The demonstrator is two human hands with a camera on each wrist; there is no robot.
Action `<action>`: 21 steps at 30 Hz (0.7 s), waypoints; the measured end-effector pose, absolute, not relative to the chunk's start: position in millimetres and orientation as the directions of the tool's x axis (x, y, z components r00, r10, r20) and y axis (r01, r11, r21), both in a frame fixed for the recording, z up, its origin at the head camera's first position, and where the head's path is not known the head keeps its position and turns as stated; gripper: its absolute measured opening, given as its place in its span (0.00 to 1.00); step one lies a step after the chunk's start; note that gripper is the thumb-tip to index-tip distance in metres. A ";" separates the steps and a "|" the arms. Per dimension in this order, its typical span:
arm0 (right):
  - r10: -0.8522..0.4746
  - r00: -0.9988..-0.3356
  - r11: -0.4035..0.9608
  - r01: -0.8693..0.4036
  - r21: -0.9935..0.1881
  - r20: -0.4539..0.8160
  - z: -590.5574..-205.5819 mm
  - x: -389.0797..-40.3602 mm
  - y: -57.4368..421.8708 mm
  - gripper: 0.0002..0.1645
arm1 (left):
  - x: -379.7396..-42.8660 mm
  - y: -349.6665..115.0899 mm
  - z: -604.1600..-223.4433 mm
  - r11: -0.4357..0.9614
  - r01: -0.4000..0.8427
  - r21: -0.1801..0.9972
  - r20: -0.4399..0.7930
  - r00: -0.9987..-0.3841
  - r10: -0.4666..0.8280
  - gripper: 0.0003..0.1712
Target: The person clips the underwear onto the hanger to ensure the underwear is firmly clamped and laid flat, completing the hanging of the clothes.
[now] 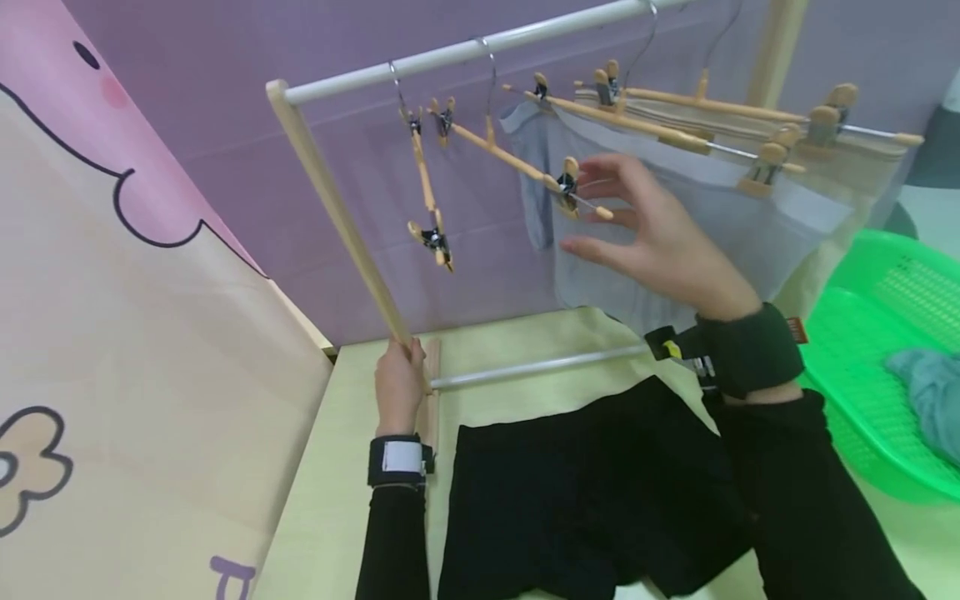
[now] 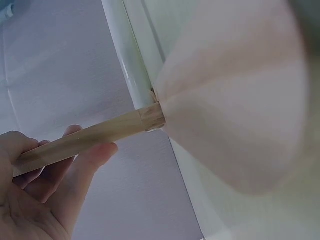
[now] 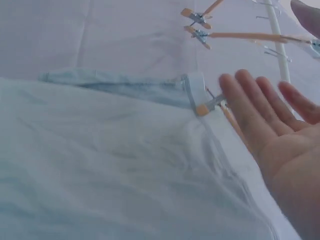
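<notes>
My left hand (image 1: pixel 400 383) grips the wooden post (image 1: pixel 337 208) of a clothes rack near its foot. In the left wrist view, the fingers and thumb of that left hand (image 2: pixel 55 185) lie around the post (image 2: pixel 95 137). My right hand (image 1: pixel 637 225), fingers spread, is beside the clip (image 1: pixel 568 187) at the near end of a bare clip hanger (image 1: pixel 510 158); whether it touches is unclear. The right wrist view shows that right hand (image 3: pixel 280 130) with its palm visible, close to pale hanging shorts (image 3: pixel 115 150). Black shorts (image 1: pixel 585 492) lie spread on the table below.
Another bare clip hanger (image 1: pixel 423 179) hangs further left on the white rail (image 1: pixel 465 52). Light grey shorts (image 1: pixel 637 217) and a beige garment (image 1: pixel 862 171) hang to the right. A green basket (image 1: pixel 847 400) with teal cloth (image 1: pixel 930 392) stands on the right. A low white bar (image 1: pixel 540 367) crosses the rack's base.
</notes>
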State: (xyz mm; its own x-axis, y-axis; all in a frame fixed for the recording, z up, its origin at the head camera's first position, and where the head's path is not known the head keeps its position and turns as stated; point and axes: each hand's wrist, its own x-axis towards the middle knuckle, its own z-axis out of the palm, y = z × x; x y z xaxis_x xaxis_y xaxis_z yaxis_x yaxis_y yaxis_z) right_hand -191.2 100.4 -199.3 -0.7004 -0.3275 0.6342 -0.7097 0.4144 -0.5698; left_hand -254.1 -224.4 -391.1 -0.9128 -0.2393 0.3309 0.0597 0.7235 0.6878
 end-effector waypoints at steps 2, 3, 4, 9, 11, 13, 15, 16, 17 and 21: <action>-0.319 -0.690 0.387 -0.721 -0.575 0.650 -196.8 -192.4 96.8 0.44 | -253.9 -223.7 -390.6 0.722 0.056 0.690 0.325 -0.915 -0.240 0.18; -0.319 -0.678 0.381 -0.732 -0.566 0.662 -195.8 -193.0 94.8 0.44 | -253.7 -223.5 -390.3 0.722 0.057 0.689 0.325 -0.915 -0.239 0.18; -0.320 -0.664 0.381 -0.743 -0.550 0.676 -195.1 -193.6 92.9 0.44 | -253.4 -223.5 -390.1 0.722 0.056 0.690 0.324 -0.915 -0.240 0.18; -0.326 -0.584 0.413 -0.795 -0.444 0.743 -192.2 -199.2 85.0 0.42 | -252.3 -223.3 -390.6 0.724 0.050 0.688 0.327 -0.912 -0.248 0.18; -0.328 -0.564 0.416 -0.807 -0.420 0.758 -191.4 -201.3 84.0 0.42 | -253.1 -221.9 -391.6 0.724 0.048 0.688 0.330 -0.910 -0.253 0.18; -0.331 -0.548 0.417 -0.816 -0.401 0.768 -191.0 -202.6 83.8 0.41 | -254.1 -219.5 -393.5 0.723 0.047 0.689 0.332 -0.907 -0.258 0.18; -0.325 -0.547 0.401 -0.818 -0.412 0.771 -190.5 -203.1 84.3 0.39 | -255.5 -216.3 -396.1 0.715 0.055 0.697 0.331 -0.909 -0.253 0.17; -0.323 -0.548 0.400 -0.818 -0.414 0.771 -190.3 -203.2 85.0 0.38 | -256.4 -214.3 -397.5 0.714 0.058 0.698 0.330 -0.910 -0.250 0.17; -0.321 -0.550 0.395 -0.818 -0.418 0.771 -189.9 -203.3 85.9 0.36 | -257.0 -212.3 -398.5 0.712 0.059 0.700 0.329 -0.911 -0.248 0.16; -0.291 -0.550 0.389 -0.816 -0.428 0.783 -188.2 -201.9 88.6 0.25 | -261.1 -205.4 -401.1 0.720 0.066 0.691 0.335 -0.912 -0.238 0.16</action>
